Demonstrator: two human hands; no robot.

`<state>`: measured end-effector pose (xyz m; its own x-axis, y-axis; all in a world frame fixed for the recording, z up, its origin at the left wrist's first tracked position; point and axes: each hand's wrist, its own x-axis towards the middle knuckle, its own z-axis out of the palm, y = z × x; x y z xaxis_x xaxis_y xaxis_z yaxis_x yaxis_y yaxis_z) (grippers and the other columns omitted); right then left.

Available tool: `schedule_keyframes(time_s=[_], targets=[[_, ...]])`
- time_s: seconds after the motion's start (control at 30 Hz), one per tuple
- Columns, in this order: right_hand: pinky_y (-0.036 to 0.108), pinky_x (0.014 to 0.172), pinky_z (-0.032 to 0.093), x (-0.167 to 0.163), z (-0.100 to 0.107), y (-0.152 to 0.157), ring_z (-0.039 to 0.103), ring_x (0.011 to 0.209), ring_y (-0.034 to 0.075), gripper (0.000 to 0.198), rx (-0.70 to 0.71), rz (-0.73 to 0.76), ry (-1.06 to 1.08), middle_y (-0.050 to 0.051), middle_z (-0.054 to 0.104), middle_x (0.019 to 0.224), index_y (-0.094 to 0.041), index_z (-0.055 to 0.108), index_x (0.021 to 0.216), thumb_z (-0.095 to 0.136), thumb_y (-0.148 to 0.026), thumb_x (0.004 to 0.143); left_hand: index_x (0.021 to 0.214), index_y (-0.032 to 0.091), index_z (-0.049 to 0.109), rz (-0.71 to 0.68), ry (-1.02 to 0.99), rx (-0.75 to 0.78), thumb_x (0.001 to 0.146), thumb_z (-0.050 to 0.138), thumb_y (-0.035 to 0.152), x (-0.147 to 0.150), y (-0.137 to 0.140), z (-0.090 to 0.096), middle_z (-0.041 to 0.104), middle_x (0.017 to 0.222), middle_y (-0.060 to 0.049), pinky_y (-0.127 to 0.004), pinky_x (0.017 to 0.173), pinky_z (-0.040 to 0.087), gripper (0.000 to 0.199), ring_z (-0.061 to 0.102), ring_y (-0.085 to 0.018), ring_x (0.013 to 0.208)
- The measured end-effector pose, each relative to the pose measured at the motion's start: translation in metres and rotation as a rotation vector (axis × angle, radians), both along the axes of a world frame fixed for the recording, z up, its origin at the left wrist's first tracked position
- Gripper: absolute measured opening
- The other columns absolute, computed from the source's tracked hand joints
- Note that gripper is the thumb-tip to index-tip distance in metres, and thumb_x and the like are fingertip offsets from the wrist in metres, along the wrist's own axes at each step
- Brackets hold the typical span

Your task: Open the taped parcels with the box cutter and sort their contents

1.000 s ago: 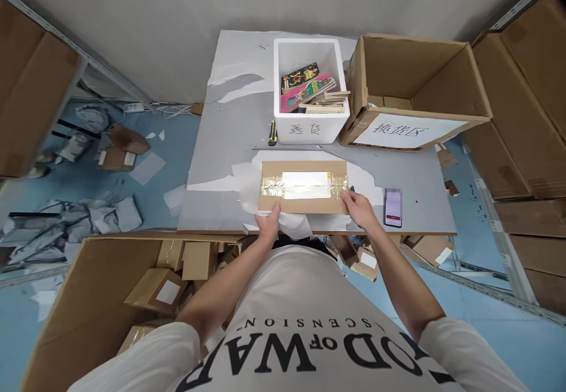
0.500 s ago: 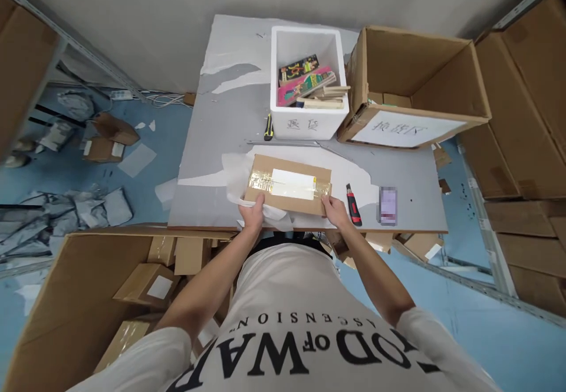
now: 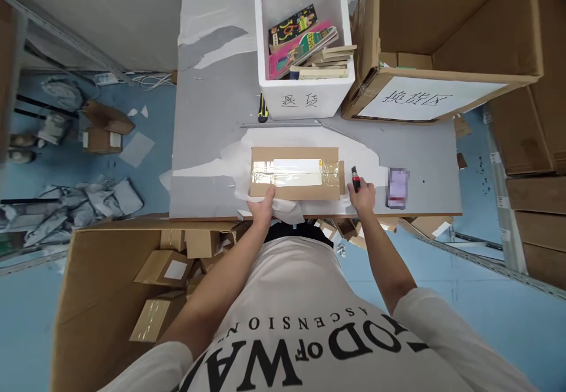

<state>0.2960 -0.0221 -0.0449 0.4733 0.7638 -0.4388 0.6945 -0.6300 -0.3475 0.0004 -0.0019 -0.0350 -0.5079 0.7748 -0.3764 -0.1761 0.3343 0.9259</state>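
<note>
A taped cardboard box [image 3: 294, 193] with a white label lies on white paper near the front of the table. My left hand [image 3: 262, 206] grips its near left edge, thumb on top and the other fingers hidden. To the right of the box, my right hand [image 3: 363, 198] is closed around a red and black utility knife [image 3: 356, 182], which points away from me. A phone-like pinkish rectangle [image 3: 398, 188], blurred out, lies just right of that hand.
A white foam box [image 3: 305, 102] of books stands behind, with a yellow and black utility knife [image 3: 263, 109] beside it. A large open carton [image 3: 424, 98] is at the back right. Below the table's left front, another big carton [image 3: 97, 297] holds several parcels.
My right hand has let go of the box's right end, moved right and taken hold of the red utility knife. The box now lies straighter. The view has tilted down.
</note>
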Motion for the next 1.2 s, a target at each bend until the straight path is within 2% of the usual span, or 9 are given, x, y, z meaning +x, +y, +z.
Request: schedule_keyframes(time_s=[0.1,0.2,0.37,0.43,0.53,0.6,0.7,1.0,1.2], targets=[[0.052,0.094,0.042,0.019,-0.022,0.002,0.045,0.123,0.037,0.073,-0.182,0.04,-0.227,0.025,0.044,0.131,-0.014,0.033,0.143,0.056,-0.047,0.082,0.12,0.012,0.056,0.006,0.013,0.009,0.062,0.084,0.034,0.001,0.0,0.001,0.063,0.124,-0.015,-0.039,0.101,0.049,0.068,0.063,-0.024,0.111],[0.048,0.09,0.044,0.035,-0.024,0.011,0.055,0.109,0.033,0.064,-0.227,0.098,-0.147,0.024,0.049,0.123,-0.011,0.035,0.14,0.052,-0.036,0.084,0.119,0.012,0.057,0.013,-0.005,0.024,0.061,0.084,0.034,0.002,0.0,0.0,0.064,0.122,-0.015,-0.039,0.1,0.05,0.068,0.064,-0.024,0.11],[0.042,0.083,0.047,0.031,0.046,0.043,0.06,0.096,0.026,0.057,0.207,0.202,-0.115,0.019,0.055,0.118,-0.012,0.018,0.149,0.02,-0.029,0.094,0.12,0.014,0.056,0.036,-0.058,0.047,0.061,0.084,0.033,0.005,0.001,-0.002,0.064,0.121,-0.014,-0.037,0.098,0.051,0.069,0.065,-0.023,0.108],[0.037,0.084,0.047,0.004,0.084,0.061,0.06,0.096,0.024,0.058,0.293,0.488,-0.052,0.016,0.057,0.121,-0.016,0.01,0.153,0.017,-0.028,0.096,0.119,0.013,0.056,0.048,-0.055,0.07,0.061,0.084,0.033,0.006,0.002,-0.003,0.064,0.121,-0.015,-0.038,0.098,0.051,0.068,0.065,-0.023,0.108],[0.035,0.085,0.044,-0.061,0.125,0.089,0.059,0.103,0.027,0.06,0.201,0.997,-0.045,0.012,0.06,0.123,-0.023,0.014,0.153,0.028,-0.027,0.096,0.118,0.012,0.056,0.064,-0.046,0.098,0.06,0.084,0.031,0.008,0.003,-0.005,0.064,0.12,-0.015,-0.037,0.098,0.05,0.067,0.064,-0.023,0.108],[0.034,0.08,0.044,-0.105,0.137,0.104,0.06,0.098,0.026,0.06,0.11,1.26,-0.095,0.011,0.061,0.121,-0.026,0.015,0.153,0.03,-0.023,0.095,0.118,0.013,0.056,0.061,-0.052,0.122,0.06,0.084,0.03,0.008,0.004,-0.006,0.064,0.119,-0.013,-0.036,0.098,0.05,0.066,0.064,-0.022,0.108],[0.033,0.078,0.042,-0.147,0.142,0.115,0.063,0.094,0.024,0.061,0.049,1.458,-0.218,0.011,0.059,0.125,-0.032,0.02,0.152,0.029,-0.014,0.095,0.116,0.014,0.057,0.063,-0.055,0.156,0.061,0.083,0.03,0.01,0.005,-0.006,0.065,0.118,-0.012,-0.037,0.098,0.05,0.063,0.064,-0.023,0.108],[0.035,0.071,0.042,-0.161,0.148,0.112,0.066,0.091,0.025,0.064,0.013,1.557,-0.355,0.015,0.055,0.13,-0.032,0.02,0.152,0.028,-0.01,0.093,0.114,0.014,0.058,0.093,-0.021,0.159,0.063,0.081,0.028,0.011,0.006,-0.004,0.065,0.118,-0.012,-0.037,0.099,0.049,0.058,0.064,-0.023,0.11],[0.035,0.072,0.041,-0.143,0.142,0.11,0.066,0.09,0.025,0.064,-0.048,1.537,-0.377,0.014,0.058,0.123,-0.036,0.021,0.151,0.027,-0.01,0.093,0.115,0.014,0.058,0.117,0.033,0.104,0.062,0.082,0.029,0.011,0.006,-0.011,0.065,0.118,-0.013,-0.039,0.103,0.046,0.06,0.063,-0.024,0.112]])
